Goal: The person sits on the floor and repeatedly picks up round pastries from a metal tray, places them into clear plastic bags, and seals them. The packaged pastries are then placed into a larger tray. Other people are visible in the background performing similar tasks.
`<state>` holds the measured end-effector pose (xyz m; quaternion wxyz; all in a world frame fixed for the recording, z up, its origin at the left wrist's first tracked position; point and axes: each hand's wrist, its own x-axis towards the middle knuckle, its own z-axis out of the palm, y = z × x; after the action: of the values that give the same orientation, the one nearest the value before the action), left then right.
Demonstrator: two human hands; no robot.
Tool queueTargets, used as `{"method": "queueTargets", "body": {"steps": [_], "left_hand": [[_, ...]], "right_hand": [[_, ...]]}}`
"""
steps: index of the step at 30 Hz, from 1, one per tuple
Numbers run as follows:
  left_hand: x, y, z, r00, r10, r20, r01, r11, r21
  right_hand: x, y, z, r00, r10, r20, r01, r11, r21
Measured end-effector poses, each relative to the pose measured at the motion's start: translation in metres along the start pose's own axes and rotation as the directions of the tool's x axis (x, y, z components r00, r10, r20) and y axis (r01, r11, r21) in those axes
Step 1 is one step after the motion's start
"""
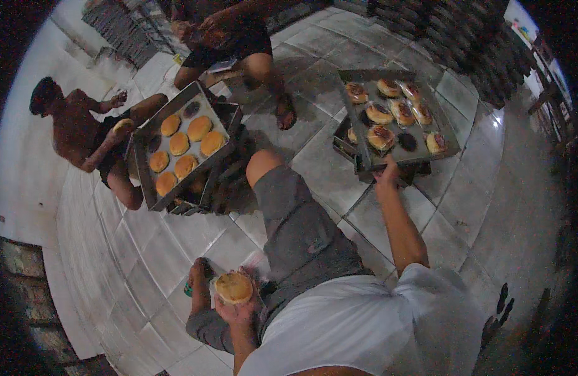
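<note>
Low in the picture, near my bent leg, my left hand [237, 312] holds a round golden bun [234, 288] from below, with a bit of clear plastic beside it. Away to the right, my right hand [387, 172] grips the near edge of a dark metal tray [427, 158]. On that tray lie several buns in clear wrapping [380, 138], with darker tops, and a dark round patch [407, 141]. The tray sits tilted on other trays. My right thumb and fingertips are partly hidden by its rim.
A second metal tray [143, 172] with several plain golden buns [199, 128] rests on stacked trays at the left. A seated person [82, 128] holds a bun beside it; another person [223, 37] sits behind. Stacked dark trays [452, 44] stand far right on the tiled floor [314, 156].
</note>
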<state>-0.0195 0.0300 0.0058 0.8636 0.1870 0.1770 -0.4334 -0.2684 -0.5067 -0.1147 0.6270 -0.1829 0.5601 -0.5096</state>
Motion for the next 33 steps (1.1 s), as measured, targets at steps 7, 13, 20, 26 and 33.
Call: {"method": "queueTargets", "body": {"steps": [7, 13, 20, 26, 33], "left_hand": [[-0.013, 0.013, -0.025, 0.973, 0.181, 0.142, -0.229, 0.711, 0.664], [0.000, -0.022, 0.030, 0.868, 0.243, 0.433, -0.493, 0.516, 0.700], [0.007, -0.016, 0.076, 0.991, -0.021, 0.135, 0.010, 0.997, 0.076], [0.031, -0.017, 0.132, 0.941, -0.030, 0.337, 0.034, 0.999, -0.006], [0.014, -0.029, 0.135, 0.924, 0.090, 0.371, -0.070, 0.995, -0.067]], "right_hand": [[0.099, 0.044, 0.000, 0.970, 0.242, 0.005, -0.241, 0.967, -0.078], [0.135, 0.060, -0.042, 0.994, 0.046, 0.099, 0.018, 0.823, -0.568], [-0.121, 0.001, 0.097, 0.777, -0.061, 0.627, 0.580, 0.456, -0.675], [-0.333, -0.046, 0.150, 0.241, -0.004, 0.971, 0.783, 0.591, -0.192], [-0.431, -0.021, 0.118, -0.492, 0.217, 0.843, 0.786, 0.528, 0.323]]}}
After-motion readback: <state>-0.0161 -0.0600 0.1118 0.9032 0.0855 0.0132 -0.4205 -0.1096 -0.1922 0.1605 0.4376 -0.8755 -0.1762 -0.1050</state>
